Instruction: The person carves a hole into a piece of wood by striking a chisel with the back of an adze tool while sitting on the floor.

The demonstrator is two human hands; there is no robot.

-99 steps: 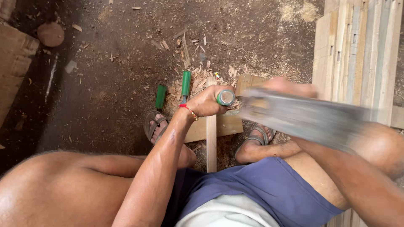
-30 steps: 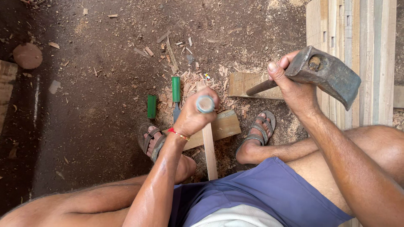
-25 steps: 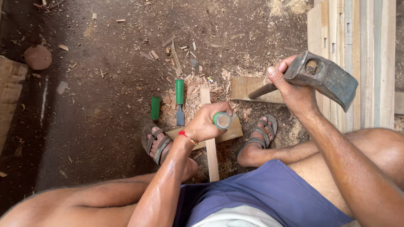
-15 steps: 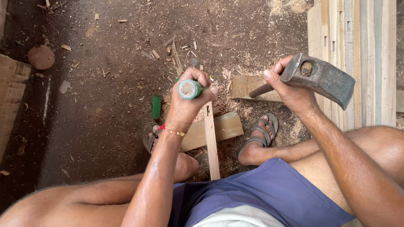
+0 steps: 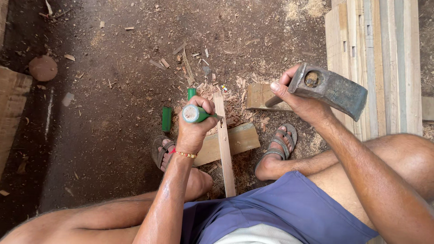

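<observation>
Two bare hands work over a dirt floor (image 5: 113, 135). The left hand (image 5: 195, 129) is closed around one green-handled chisel (image 5: 197, 114), its round, pale butt end facing up; the blade is hidden behind the hand. The chisel stands against one thin wooden slat (image 5: 224, 144), pale and straight-edged, which runs away from the person between two feet in two grey strap sandals (image 5: 282, 144). The slat lies across one thicker, flat wooden block (image 5: 239, 140), which sticks out to the right of the slat.

To the right of the slat and raised above it, the right hand (image 5: 300, 101) is closed around the handle of one axe head (image 5: 330, 90), a blunt wedge of dull grey, pitted metal with a round eye hole on top. Only a short dark piece of handle shows under the fingers.

Left of the slat, two more green-handled tools lie on the floor: one (image 5: 167, 119) apart on the dirt, and one (image 5: 192, 93) just beyond the left hand. Light wood chips (image 5: 235, 95) and curled shavings lie thick around the slat's far end. A second flat block (image 5: 260, 96) lies right of that end, partly behind the right hand.

Far right of the slat is one stack of long planks (image 5: 379, 58), pale and grooved. Far left of it sits one round brownish lump (image 5: 43, 68).
</observation>
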